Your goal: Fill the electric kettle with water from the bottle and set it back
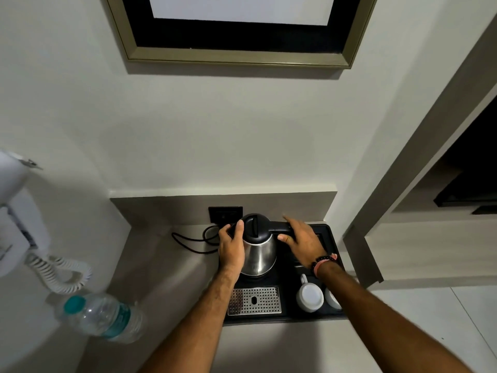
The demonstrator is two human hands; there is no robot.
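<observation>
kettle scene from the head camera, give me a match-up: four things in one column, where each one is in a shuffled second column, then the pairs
Things:
1. kettle
2. water bottle
3. white cup
4. picture frame

Places:
A. upside down at the tray's front right
B. hanging on the wall above the counter
C. on the tray, left hand at its side, right hand on its handle
D. standing capped on the counter, left of the tray

Pairs: 1-C, 2-D, 3-A, 4-B
</observation>
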